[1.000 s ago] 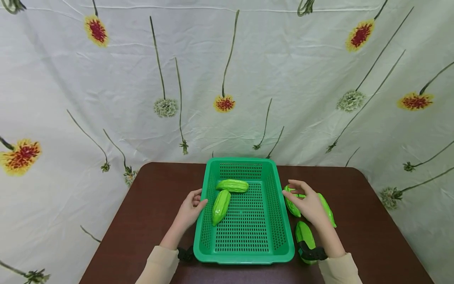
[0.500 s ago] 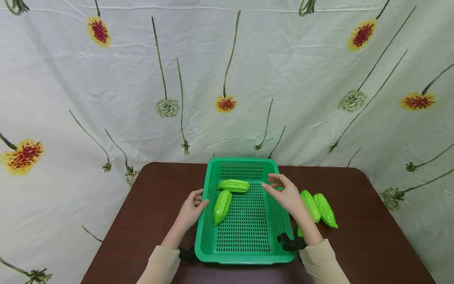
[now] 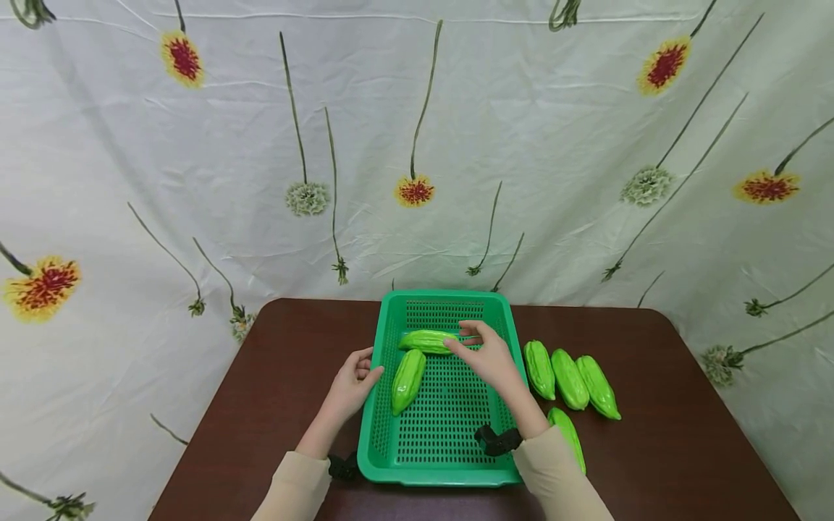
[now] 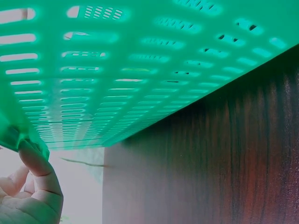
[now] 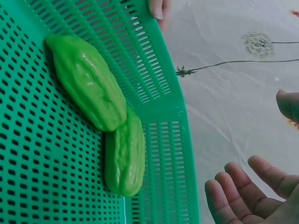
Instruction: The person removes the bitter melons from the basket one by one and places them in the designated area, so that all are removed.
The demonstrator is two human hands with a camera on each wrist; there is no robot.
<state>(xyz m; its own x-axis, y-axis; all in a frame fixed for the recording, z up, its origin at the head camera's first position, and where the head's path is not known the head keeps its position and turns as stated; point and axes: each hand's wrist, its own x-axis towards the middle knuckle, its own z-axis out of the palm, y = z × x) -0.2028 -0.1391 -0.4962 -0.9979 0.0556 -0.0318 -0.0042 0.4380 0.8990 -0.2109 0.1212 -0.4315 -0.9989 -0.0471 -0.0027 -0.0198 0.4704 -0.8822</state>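
A green plastic basket [image 3: 443,477] with slotted walls stands on the table. Two bright green, ridged bitter melons lie inside: one slanted at the left [image 3: 407,382], one crosswise behind it [image 3: 422,341]. At the basket's left side, my left hand [image 3: 352,381] grips the rim; the left wrist view shows its curled fingers [image 4: 39,172] at the rim's edge. My right hand [image 3: 485,356] is over the basket, its fingertips overlapping the end of the crosswise melon in the head view. In the right wrist view its fingers [image 5: 238,182] are spread apart with nothing between them.
Right of the basket, three more bitter melons [image 3: 570,379] lie side by side on the dark brown table [image 3: 677,434]. Another melon [image 3: 569,432] lies nearer, partly behind the right sleeve [image 3: 554,470]. A white flowered cloth [image 3: 365,239] hangs behind the table.
My right hand has moved left from above the melons on the table to over the basket, uncovering those melons. My left hand stays at the rim, and the two melons inside have not moved.
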